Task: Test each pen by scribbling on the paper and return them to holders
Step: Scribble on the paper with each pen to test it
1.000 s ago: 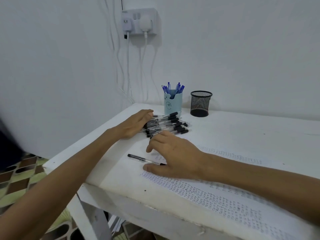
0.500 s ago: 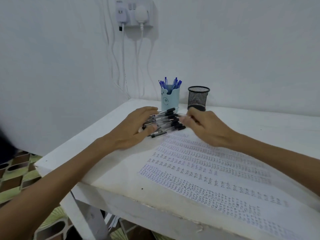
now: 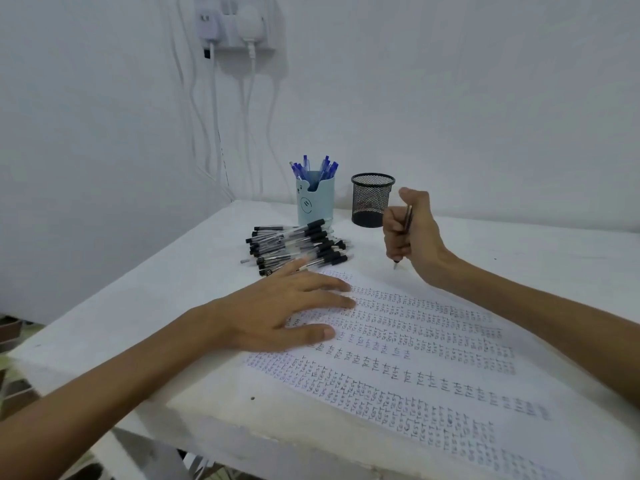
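A sheet of paper (image 3: 433,368) covered in rows of scribbles lies on the white table (image 3: 180,299). My left hand (image 3: 277,310) rests flat on the paper's left end, fingers straight. My right hand (image 3: 410,233) grips one black pen (image 3: 403,237) upright in a fist, tip down just above the table beyond the paper's far edge. A pile of several black-capped pens (image 3: 294,245) lies behind my left hand. A light blue holder (image 3: 315,199) with several blue pens stands behind the pile. Right of it stands a black mesh holder (image 3: 371,199), which looks empty.
A wall socket (image 3: 235,26) with plugs and white cables (image 3: 214,133) hangs above the table's far left corner. The table's near edge (image 3: 277,441) runs close below the paper, with tiled floor (image 3: 14,386) to the left.
My right hand has taken a black pen from the pile and lifted it to the right, tip down. My left hand has left the pile and now lies flat on the paper.
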Available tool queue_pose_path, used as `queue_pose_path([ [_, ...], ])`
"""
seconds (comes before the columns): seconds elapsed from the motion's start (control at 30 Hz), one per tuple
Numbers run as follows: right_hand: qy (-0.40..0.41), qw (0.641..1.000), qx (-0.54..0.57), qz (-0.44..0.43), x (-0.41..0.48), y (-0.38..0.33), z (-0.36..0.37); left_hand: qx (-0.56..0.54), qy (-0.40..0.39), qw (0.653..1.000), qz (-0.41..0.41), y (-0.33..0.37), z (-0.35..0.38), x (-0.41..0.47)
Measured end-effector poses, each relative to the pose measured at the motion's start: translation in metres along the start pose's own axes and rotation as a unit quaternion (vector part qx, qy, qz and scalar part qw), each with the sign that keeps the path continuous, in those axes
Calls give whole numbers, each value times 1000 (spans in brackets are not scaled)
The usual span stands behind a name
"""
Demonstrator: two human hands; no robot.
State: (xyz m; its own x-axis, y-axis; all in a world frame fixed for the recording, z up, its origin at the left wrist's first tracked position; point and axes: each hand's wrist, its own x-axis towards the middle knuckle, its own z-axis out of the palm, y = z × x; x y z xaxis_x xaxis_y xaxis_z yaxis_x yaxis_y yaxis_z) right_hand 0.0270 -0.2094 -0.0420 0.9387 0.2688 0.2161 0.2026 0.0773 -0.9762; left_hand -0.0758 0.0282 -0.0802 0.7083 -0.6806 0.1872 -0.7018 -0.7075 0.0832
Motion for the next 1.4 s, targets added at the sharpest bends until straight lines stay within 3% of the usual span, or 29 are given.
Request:
queue_pose_path([
  [0.23,8,989,145,12,9,-16,-3,-48,-3,999,3,-4,0,-1],
  [0.57,90,980,142,108,33,7,-5,-68,5,996,50,-18,-3,11],
  [0.7,-10,988,64,142,30,21,-3,-120,32,992,36,-23,3,10],
  [0.8,-84,989,35,116,25,28,1,-138,40,989,35,-23,2,9],
  [0.93,-108,988,-64,85,20,32,1,-144,42,988,34,-22,1,10],
  [1.07,-186,972,-114,87,23,26,-4,-155,48,986,33,-22,2,11],
  [1.4,-228,957,-180,7,16,29,-6,-162,43,986,21,-22,2,8],
])
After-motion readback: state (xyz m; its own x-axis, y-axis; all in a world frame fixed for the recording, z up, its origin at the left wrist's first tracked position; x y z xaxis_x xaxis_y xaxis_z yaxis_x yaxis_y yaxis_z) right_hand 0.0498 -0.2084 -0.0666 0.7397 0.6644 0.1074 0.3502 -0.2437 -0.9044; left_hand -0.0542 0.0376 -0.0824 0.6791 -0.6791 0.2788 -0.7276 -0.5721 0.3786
